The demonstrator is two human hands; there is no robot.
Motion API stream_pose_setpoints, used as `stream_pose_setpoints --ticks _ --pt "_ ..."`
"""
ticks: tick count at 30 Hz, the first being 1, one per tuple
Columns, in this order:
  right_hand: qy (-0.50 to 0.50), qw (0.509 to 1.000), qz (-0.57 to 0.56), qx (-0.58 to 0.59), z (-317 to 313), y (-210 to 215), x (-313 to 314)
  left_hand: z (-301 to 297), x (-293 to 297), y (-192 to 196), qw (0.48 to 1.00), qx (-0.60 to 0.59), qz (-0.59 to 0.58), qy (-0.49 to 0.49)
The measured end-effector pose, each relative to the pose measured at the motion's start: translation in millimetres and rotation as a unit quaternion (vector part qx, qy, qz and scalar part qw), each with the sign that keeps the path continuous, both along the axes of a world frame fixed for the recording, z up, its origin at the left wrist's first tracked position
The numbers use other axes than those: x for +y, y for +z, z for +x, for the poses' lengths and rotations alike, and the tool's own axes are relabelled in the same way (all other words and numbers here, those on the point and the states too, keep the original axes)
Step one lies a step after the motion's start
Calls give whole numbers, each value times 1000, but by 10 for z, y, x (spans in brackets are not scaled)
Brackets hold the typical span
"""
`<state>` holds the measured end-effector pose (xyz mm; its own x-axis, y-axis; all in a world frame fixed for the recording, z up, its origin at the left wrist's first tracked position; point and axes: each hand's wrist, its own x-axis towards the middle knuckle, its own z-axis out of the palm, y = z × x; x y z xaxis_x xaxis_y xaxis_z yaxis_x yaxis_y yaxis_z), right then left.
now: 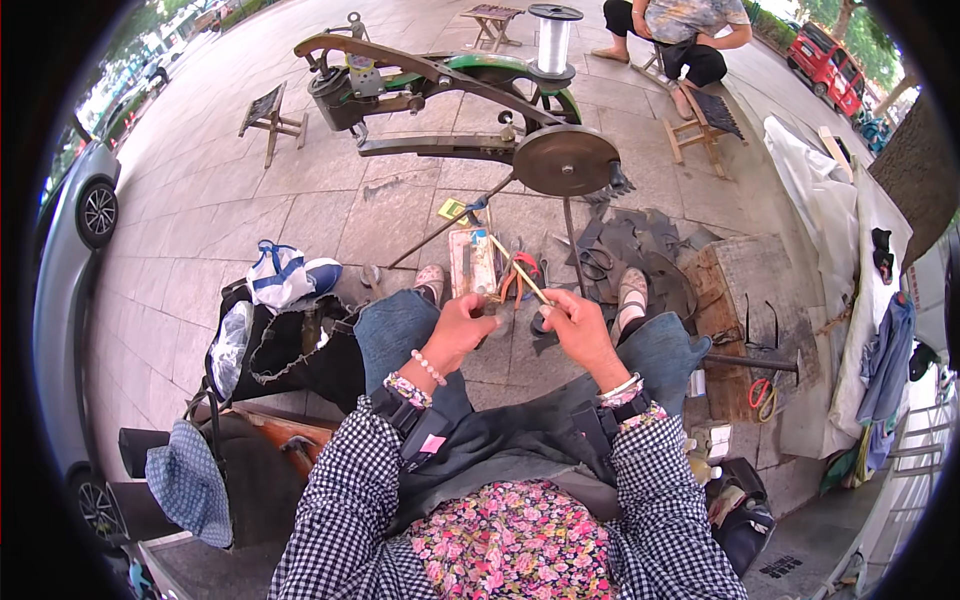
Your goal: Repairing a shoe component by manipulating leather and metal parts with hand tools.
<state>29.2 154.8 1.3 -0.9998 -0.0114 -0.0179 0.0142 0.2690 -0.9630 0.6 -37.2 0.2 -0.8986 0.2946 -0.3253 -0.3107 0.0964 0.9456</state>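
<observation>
My right hand (582,330) pinches the lower end of a thin, pale yellow stick (517,268), which slants up and away to the left. To its left, over my lap, my left hand (462,330) is closed with thumb and fingers together; whatever is between them is too small to make out. Past my hands, on the paving, stands a shallow tray (462,262) of small tools. Beside it lie red-orange handled pliers (524,264) and, farther right, dark scissors (596,262). A dark apron (500,425) covers my lap.
A hand-cranked sewing machine (450,90) with a thread spool (552,45) stands ahead on thin legs. Dark scraps (645,250) lie by my right foot. A wooden box (735,300) carries a hammer (770,362). Folding stools, a seated person (690,30) and a parked car (80,230) surround me.
</observation>
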Motion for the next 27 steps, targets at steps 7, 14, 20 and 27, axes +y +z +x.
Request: stream_pose_setpoints --ticks 7,14,20,27 --pt "-9 1000 -20 16 -78 -21 -14 -54 -33 1 1000 4 10 -1" --pt "-52 995 -88 7 -69 -22 15 13 1 51 996 -69 56 -7" --pt "-24 997 -44 53 21 73 -37 17 19 -38 994 -92 61 -8" --pt "87 976 200 20 46 69 -22 -1 -29 -132 989 -71 130 -10"
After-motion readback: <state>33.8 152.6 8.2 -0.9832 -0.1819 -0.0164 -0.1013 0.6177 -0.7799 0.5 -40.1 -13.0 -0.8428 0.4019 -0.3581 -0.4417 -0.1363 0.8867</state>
